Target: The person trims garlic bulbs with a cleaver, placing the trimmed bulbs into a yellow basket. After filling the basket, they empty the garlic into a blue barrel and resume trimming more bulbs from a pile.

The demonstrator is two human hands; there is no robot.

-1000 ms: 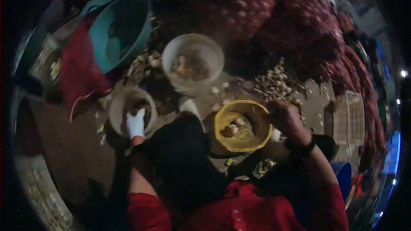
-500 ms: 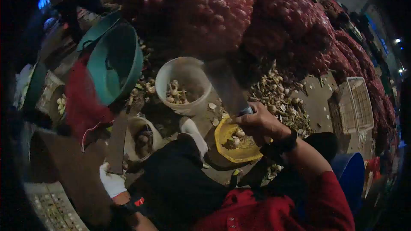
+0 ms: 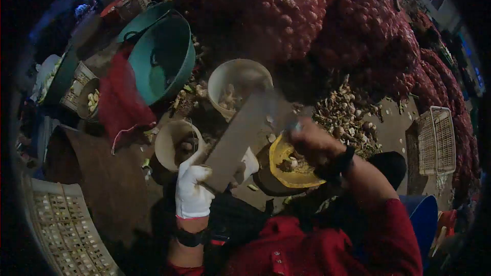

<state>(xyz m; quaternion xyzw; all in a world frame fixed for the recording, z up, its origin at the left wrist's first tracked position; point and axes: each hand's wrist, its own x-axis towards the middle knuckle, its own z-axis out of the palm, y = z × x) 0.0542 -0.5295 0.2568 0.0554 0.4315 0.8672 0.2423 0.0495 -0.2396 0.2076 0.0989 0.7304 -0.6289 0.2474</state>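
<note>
My left hand (image 3: 193, 191), in a white glove, grips the lower end of a flat grey-brown board (image 3: 240, 135), with one finger stretched upward. The board slants up to the right, partly in front of a pale bucket (image 3: 217, 84). My bare right hand (image 3: 312, 138) is closed on a handle, and a smeared blade-like shape shows above it. Below that hand is a yellow-rimmed container (image 3: 279, 168) with a few bulbs inside. A smaller pale bucket (image 3: 166, 145), with dark contents, stands by my left hand.
Large red net sacks (image 3: 286, 15) of bulbs fill the back. Loose bulbs and scraps (image 3: 348, 117) lie on the floor. Green tubs (image 3: 163, 66) and a red net bag (image 3: 120, 97) stand left. Crates are at lower left (image 3: 66, 220) and right (image 3: 442, 143); a blue container (image 3: 422, 214) is lower right.
My left hand and the board have moved right and up, and the board now tilts toward my right hand. The surroundings have shifted right in view.
</note>
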